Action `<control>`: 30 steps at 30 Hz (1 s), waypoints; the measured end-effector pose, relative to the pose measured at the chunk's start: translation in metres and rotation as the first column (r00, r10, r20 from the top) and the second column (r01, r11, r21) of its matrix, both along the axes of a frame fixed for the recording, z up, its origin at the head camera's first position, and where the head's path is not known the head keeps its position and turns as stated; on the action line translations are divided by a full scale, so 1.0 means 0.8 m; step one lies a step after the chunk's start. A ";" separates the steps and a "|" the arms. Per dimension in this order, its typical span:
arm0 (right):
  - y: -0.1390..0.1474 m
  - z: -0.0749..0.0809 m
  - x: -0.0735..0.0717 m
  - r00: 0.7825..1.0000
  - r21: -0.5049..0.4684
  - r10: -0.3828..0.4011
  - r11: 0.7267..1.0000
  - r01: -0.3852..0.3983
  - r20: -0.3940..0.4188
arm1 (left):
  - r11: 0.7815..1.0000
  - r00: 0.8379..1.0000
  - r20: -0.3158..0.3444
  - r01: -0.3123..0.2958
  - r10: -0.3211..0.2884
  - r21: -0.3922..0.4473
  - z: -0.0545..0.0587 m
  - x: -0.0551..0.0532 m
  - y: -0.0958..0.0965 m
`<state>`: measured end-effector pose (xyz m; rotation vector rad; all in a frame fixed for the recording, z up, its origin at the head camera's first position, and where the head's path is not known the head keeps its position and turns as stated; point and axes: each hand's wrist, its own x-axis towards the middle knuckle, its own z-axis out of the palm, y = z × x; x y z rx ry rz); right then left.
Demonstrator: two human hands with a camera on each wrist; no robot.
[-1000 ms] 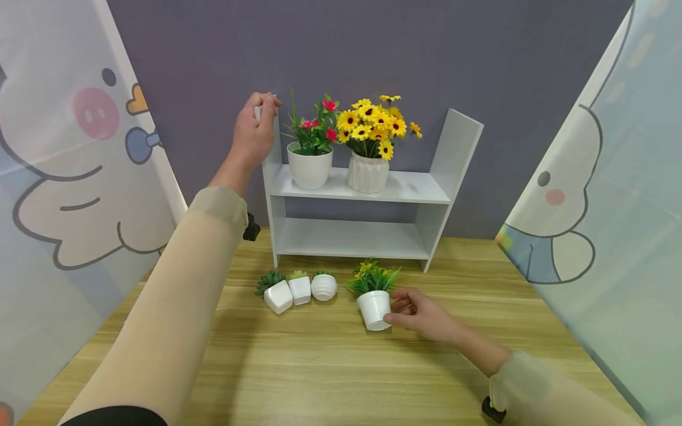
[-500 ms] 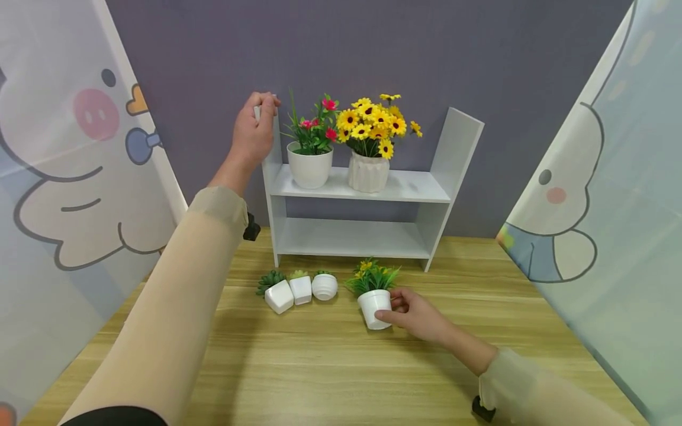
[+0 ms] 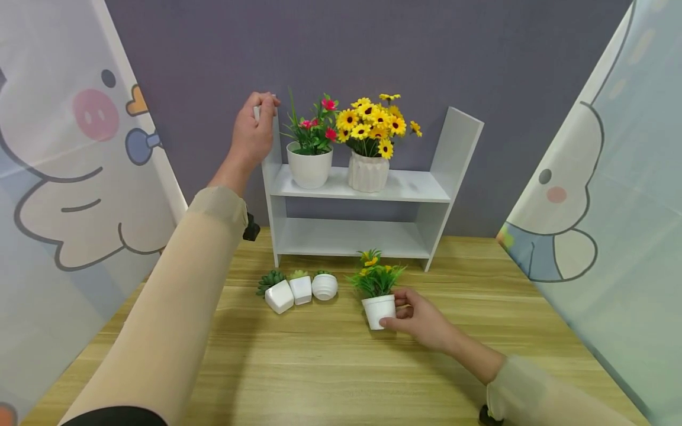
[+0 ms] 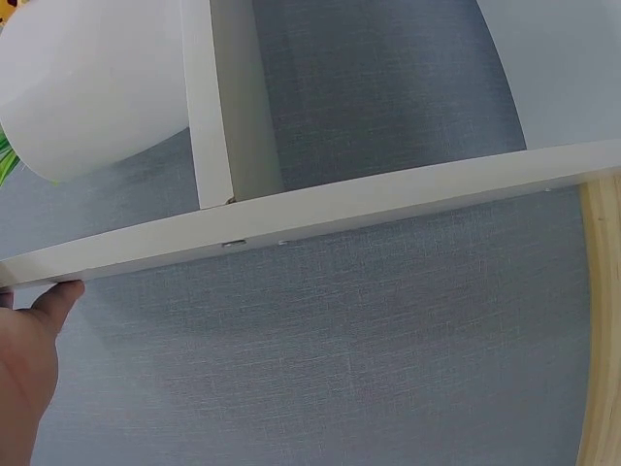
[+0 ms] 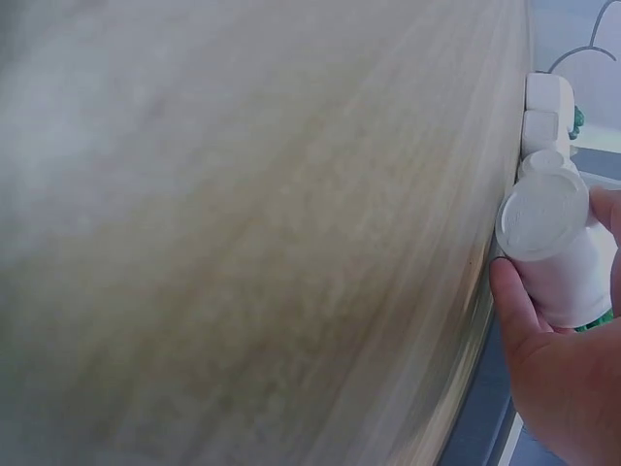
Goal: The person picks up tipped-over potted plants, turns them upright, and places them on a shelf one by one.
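My left hand (image 3: 253, 131) grips the top of the left side panel of a white two-tier shelf (image 3: 362, 238). In the left wrist view, its fingers reach the edge of that panel. Down on the wooden table, my right hand (image 3: 423, 322) holds a small white pot (image 3: 376, 310) with a green, yellow-flowered plant (image 3: 377, 278), from its right side. The thumb lies across the front of the pot, which leans slightly. In the right wrist view, the round base of this pot (image 5: 545, 214) shows between thumb and fingers.
A white pot with pink flowers (image 3: 310, 168) and a ribbed pot with yellow flowers (image 3: 369, 174) stand on the upper tier. Three small white succulent pots (image 3: 301, 290) lie on their sides on the table. Printed cloth panels (image 3: 96, 195) flank the table.
My right hand has closed round the yellow-flowered plant's pot and tipped it more upright, its leaves rising and shifting slightly right. The left hand keeps its place on the shelf.
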<state>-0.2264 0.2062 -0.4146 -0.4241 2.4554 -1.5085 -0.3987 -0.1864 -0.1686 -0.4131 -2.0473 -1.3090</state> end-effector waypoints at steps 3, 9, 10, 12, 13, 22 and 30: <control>0.000 0.000 0.002 1.000 -0.017 -0.018 1.000 0.018 0.009 | 1.000 1.000 -0.005 0.004 -0.004 0.011 0.000 0.000 0.000; 0.000 -0.002 0.002 1.000 -0.048 -0.025 0.999 0.026 0.011 | 1.000 1.000 -0.005 0.001 -0.001 0.012 -0.001 0.000 0.001; 0.000 -0.002 0.001 1.000 -0.052 -0.024 0.998 0.024 0.011 | 1.000 1.000 -0.005 -0.001 0.001 0.010 -0.001 0.000 0.000; 0.000 -0.003 0.000 1.000 -0.057 -0.024 0.998 0.024 0.010 | 1.000 1.000 0.001 -0.009 0.009 0.001 -0.001 0.000 0.000; -0.001 -0.003 -0.001 1.000 -0.059 -0.027 0.998 0.027 0.012 | 1.000 1.000 0.005 -0.012 0.012 -0.002 -0.001 0.000 0.000; -0.008 -0.008 -0.010 0.998 -0.063 -0.061 0.996 0.060 -0.014 | 1.000 1.000 0.017 -0.008 0.008 0.001 0.000 -0.001 0.000; -0.011 -0.010 -0.019 0.983 0.095 -0.058 0.993 0.075 -0.172 | 1.000 1.000 0.017 -0.008 0.007 0.009 0.000 -0.001 -0.001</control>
